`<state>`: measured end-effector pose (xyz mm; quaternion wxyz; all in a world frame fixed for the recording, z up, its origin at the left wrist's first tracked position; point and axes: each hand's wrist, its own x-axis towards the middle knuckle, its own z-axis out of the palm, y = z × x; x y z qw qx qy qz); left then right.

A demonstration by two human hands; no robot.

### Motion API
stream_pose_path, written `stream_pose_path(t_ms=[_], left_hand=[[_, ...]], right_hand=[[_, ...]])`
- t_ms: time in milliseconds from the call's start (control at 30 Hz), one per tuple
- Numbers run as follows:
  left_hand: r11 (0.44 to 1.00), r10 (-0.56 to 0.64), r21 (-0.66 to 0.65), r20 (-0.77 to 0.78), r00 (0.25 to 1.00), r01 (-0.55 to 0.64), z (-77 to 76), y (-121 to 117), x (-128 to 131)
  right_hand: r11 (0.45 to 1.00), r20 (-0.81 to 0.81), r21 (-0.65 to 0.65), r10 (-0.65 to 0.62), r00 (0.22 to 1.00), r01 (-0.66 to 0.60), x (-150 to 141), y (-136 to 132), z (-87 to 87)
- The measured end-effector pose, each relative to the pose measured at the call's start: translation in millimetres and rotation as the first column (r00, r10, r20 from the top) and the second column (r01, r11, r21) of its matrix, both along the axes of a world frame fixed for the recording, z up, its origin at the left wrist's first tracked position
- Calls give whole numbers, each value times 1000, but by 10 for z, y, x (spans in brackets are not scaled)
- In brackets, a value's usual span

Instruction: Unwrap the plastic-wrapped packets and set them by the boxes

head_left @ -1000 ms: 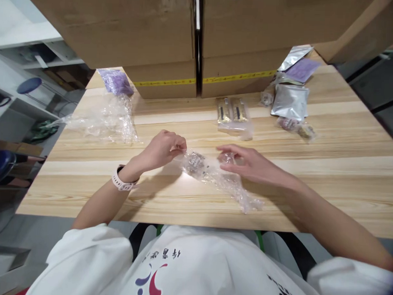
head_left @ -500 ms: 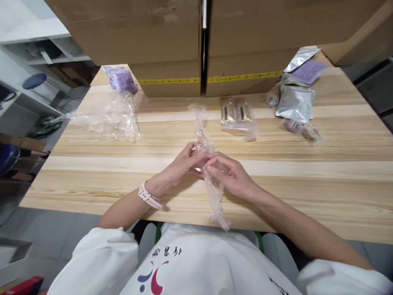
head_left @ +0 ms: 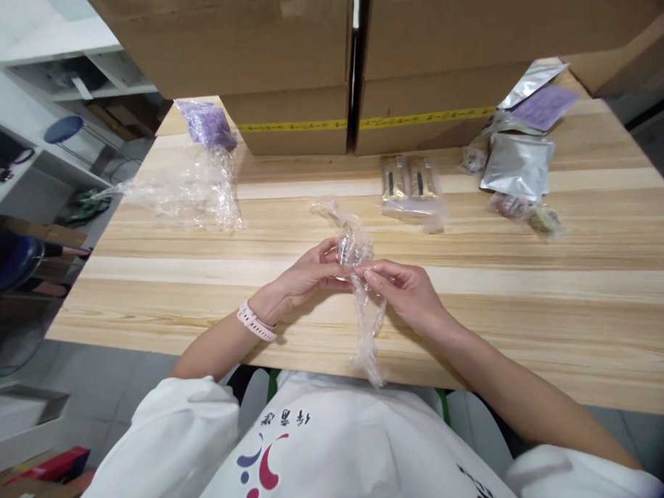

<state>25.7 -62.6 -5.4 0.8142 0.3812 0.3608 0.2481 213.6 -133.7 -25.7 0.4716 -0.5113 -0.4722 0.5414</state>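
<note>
Clear plastic wrap (head_left: 368,337) runs between my two hands, bunched round a small shiny bundle (head_left: 354,246) near its upper part. My left hand (head_left: 317,272) grips the wrap from the left, thumb across it. From the right, my right hand (head_left: 404,286) pinches the wrap just below the bundle with thumb and forefinger. One loose tail hangs toward the table's front edge, while the other end points away to the upper left. What lies inside the bundle cannot be made out.
Two gold packets (head_left: 408,180) in a clear bag lie ahead. At right are a silver pouch (head_left: 517,167), a purple packet (head_left: 544,107) and small wrapped items (head_left: 526,214). Crumpled clear plastic (head_left: 187,189) and a purple packet (head_left: 207,124) lie left. Cardboard boxes (head_left: 294,73) line the back.
The wrap's far end has swung to the left and the shiny bundle shows more clearly above my fingers. Both hands keep hold of the wrap. The view has shifted slightly.
</note>
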Motion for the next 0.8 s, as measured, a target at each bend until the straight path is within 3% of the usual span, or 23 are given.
stream_pose_path(t_ms=[133,300,367,533,600,633,667,700,733,800], left_hand=[[999,33,-17,-3,999,-33,-24,87,-84],[985,171,-36,-7,985,-171,-38,256,-271],[978,202,-40,-10,979,-202,-41,304,-312],[991,134,-4,-138,981,-136,-85,341,-348],[973,223,122,-268,937,-197,-94,330,-363],[934,324,263,-330,887,-243,-87,315,-367],[855,441,447,-362,821,-263,-71,291,-363],[739,538,634,-355,764,-226,-44,256,-348],[607,581,783,-326,746,-131,-11,209,-320],[378,476,914,-327,816,146,64,91,-227]], right_hand=[[973,-14,-55,-227,974,226,45,18,-21],[851,-138,-80,-526,839,520,288,68,62],[818,-125,-74,-575,809,570,403,44,98],[768,-11,-114,-635,773,630,648,-109,70],[747,-22,-184,-653,757,639,705,-158,14],[743,-34,-224,-652,757,630,719,-175,-17],[744,-44,-256,-647,761,617,725,-187,-46],[753,-51,-278,-631,774,596,722,-195,-69],[772,-57,-289,-604,795,566,713,-201,-85],[826,-73,-275,-529,846,493,687,-208,-94]])
